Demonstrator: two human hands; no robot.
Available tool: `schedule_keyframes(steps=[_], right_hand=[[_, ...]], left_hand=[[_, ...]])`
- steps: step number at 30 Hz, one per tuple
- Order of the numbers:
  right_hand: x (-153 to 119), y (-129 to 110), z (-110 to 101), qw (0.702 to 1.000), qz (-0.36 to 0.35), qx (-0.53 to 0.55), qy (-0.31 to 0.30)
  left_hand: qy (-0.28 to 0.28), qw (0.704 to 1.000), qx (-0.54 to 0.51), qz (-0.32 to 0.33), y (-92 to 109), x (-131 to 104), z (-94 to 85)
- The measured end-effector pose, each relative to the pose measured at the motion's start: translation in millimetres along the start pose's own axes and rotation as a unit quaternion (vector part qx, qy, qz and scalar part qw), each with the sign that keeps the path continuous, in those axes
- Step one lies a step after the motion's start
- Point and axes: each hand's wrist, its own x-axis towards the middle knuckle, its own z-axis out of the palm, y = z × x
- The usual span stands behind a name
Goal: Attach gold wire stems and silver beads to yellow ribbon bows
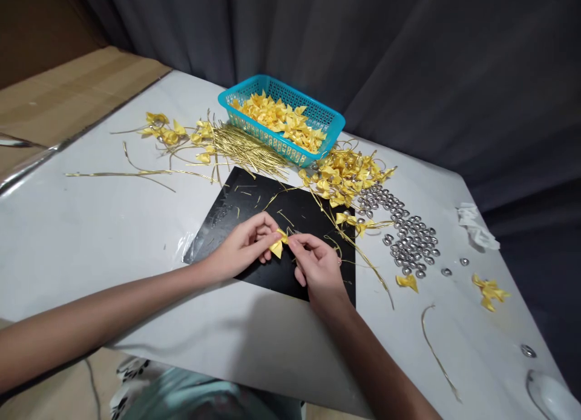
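Note:
Above a black mat point(272, 284), a small yellow ribbon bow point(276, 249) is pinched between my two hands. My left hand point(249, 241) has thumb and fingertips closed on the bow's left side. My right hand point(320, 264) pinches at its right end, where a thin gold cord seems to run; the exact grip there is too small to make out. Snipped bits of gold cord are scattered on the mat around both hands. A longer gold cord point(358, 250) lies across the mat's right edge, beside my right hand.
A turquoise basket point(338, 126) of yellow bows stands at the back. Before it lie a bundle of gold cords point(247, 149) and a heap of corded bows point(345, 175). Silver beads point(413, 244) spread to the right, near a crumpled white tissue point(476, 225). Grey curtain hangs behind.

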Motion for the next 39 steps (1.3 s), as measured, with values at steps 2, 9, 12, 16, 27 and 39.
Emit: schedule_keyframes(steps=[2, 9, 12, 16, 27, 39], right_hand=[[-1, 0, 1, 1.000, -0.003, -0.012, 0.001], [2, 1, -3, 0.999, -0.021, -0.041, 0.023], [4, 2, -5, 0.998, -0.026, -0.054, 0.029], [4, 1, -6, 0.997, -0.031, -0.068, 0.028], [0, 1, -4, 0.991, -0.061, -0.120, 0.021], [-4, 6, -6, 0.970, -0.125, -0.207, 0.031]], left_hand=[[0.019, 1.000, 0.013, 0.010, -2, 0, 0.3], [-0.044, 0.998, -0.036, 0.001, 0, 3, -7.6], [-0.085, 0.996, -0.008, -0.003, 3, 5, -11.9], [-0.106, 0.994, 0.013, -0.007, 5, 7, -13.0], [-0.094, 0.990, 0.107, 0.022, 4, 6, -9.6], [-0.048, 0.998, 0.041, 0.001, 6, 5, -8.6]])
